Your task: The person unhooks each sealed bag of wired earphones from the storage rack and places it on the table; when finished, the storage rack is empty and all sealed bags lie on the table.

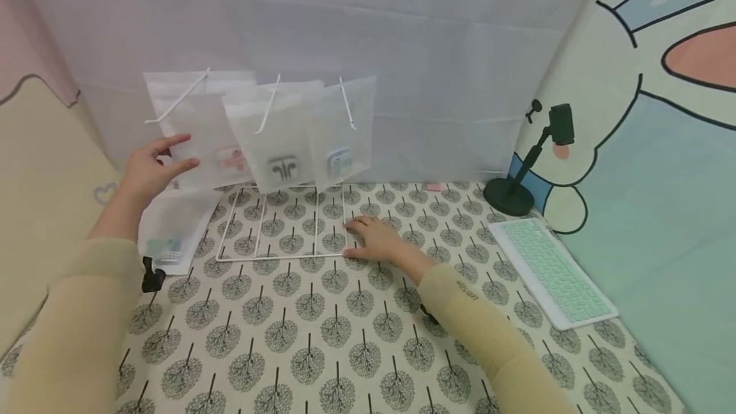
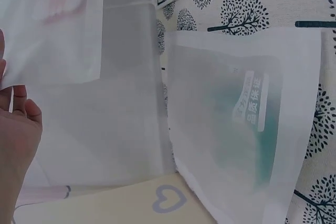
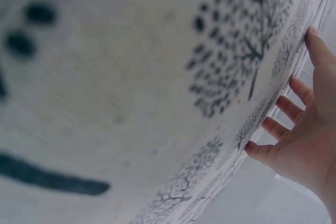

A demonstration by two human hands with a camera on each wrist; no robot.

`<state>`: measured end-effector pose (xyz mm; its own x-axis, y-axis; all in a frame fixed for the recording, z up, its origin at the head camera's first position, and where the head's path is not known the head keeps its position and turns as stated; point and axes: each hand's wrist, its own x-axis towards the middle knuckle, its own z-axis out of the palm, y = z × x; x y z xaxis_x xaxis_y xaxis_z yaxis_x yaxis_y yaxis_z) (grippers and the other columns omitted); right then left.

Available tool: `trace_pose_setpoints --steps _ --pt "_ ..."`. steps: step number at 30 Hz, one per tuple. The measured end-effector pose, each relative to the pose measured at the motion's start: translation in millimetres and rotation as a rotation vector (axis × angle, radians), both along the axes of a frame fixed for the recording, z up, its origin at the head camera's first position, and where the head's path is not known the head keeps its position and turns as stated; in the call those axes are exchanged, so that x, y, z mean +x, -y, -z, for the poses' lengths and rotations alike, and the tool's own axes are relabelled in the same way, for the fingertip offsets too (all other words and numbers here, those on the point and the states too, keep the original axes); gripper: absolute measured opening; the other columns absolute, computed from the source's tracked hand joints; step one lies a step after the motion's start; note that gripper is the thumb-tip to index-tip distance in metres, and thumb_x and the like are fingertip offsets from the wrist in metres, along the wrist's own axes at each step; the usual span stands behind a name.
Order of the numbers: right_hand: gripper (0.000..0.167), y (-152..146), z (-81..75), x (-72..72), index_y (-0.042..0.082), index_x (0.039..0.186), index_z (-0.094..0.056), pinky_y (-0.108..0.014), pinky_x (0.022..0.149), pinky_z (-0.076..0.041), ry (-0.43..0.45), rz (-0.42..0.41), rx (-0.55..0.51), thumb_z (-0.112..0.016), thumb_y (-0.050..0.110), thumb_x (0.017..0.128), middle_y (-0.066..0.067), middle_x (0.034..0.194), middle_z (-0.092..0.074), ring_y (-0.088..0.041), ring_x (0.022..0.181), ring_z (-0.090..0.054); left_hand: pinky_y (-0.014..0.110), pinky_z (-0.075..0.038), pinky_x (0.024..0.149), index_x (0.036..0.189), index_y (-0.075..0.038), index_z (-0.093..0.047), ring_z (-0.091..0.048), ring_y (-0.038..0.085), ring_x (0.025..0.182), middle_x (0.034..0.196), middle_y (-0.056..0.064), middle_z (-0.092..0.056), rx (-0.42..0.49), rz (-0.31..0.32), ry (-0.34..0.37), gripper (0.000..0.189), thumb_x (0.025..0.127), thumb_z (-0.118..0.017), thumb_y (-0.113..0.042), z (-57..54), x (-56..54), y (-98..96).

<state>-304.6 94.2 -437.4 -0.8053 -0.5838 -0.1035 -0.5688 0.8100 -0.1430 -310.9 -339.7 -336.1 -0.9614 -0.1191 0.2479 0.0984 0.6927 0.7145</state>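
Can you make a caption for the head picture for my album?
Three cloudy bags hang on white prongs, left hand at one, right hand at the white wire frame.

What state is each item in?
Tree-print cloth, spread out
White wire rack, standing, hooks loaded
Left frosted bag, hanging, filled
Middle frosted bag, hanging, filled
Right frosted bag, hanging, filled
Fourth frosted bag, lying on the cloth, filled
Left hand, up at the left frosted bag
Right hand, down at the rack's base
Keyboard with green keys, lying flat, power unclear
Black phone stand, upright
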Motion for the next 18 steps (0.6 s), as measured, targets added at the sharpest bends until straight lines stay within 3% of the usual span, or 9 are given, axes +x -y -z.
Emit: trace_pose_setpoints --steps 3,5,8,12,15,18 --pt "0.074 -1.3 -0.2 -0.1 0.023 0.145 -0.036 -0.05 0.112 -0.025 0.006 0.003 -0.003 -0.054 0.063 0.085 -0.005 0.151 -0.033 -0.031 0.138 -0.03 0.027 -0.035 0.05 0.139 -0.029 -0.049 -0.039 0.014 0.067 0.12 0.008 -0.047 -0.043 -0.004 -0.027 0.059 0.085 -0.066 -0.045 -1.9 6.3 -0.9" --pt "0.074 -1.6 -0.5 -0.1 0.023 0.146 -0.036 -0.051 0.112 -0.025 0.009 0.005 -0.001 -0.054 0.062 0.085 -0.005 0.151 -0.033 -0.031 0.138 -0.03 0.026 -0.036 0.049 0.139 -0.03 -0.048 -0.04 0.012 0.068 0.131 0.01 -0.048 -0.06 -0.006 -0.029 0.057 0.086 -0.065 -0.045 -3.0 11.2 -0.7" --pt "0.075 -1.4 -0.5 -0.4 0.024 0.146 -0.035 -0.051 0.112 -0.026 0.01 0.008 0.003 -0.054 0.063 0.085 -0.005 0.152 -0.032 -0.031 0.138 -0.03 0.022 -0.037 0.057 0.139 -0.03 -0.048 -0.043 0.014 0.083 0.144 0.01 -0.042 -0.059 -0.003 -0.039 0.056 0.088 -0.064 -0.042 -3.6 18.8 0.3" --pt "0.075 -0.3 1.7 -2.2 0.025 0.146 -0.034 -0.051 0.111 -0.027 0.007 0.004 0.008 -0.053 0.064 0.085 -0.004 0.152 -0.032 -0.03 0.138 -0.03 0.018 -0.037 0.081 0.138 -0.023 -0.05 -0.043 0.019 0.108 0.141 0.013 -0.045 -0.026 -0.002 -0.116 0.055 0.087 -0.068 -0.032 -2.2 28.1 1.6" --pt "0.075 0.0 3.3 -3.3 0.025 0.146 -0.034 -0.051 0.111 -0.027 0.006 0.004 0.009 -0.053 0.065 0.085 -0.003 0.152 -0.032 -0.03 0.138 -0.03 0.028 -0.036 0.096 0.14 -0.019 -0.048 -0.042 0.025 0.116 0.137 0.019 -0.045 -0.018 -0.002 -0.178 0.058 0.086 -0.07 -0.025 -1.7 35.4 1.1" --pt "0.075 -0.6 3.8 -3.1 0.025 0.146 -0.035 -0.051 0.111 -0.027 0.004 0.005 0.006 -0.053 0.064 0.085 -0.003 0.152 -0.032 -0.03 0.138 -0.03 0.053 -0.032 0.105 0.144 -0.023 -0.041 -0.038 0.041 0.123 0.141 0.024 -0.037 -0.023 0.01 -0.187 0.064 0.087 -0.069 -0.022 -2.7 43.8 0.3"
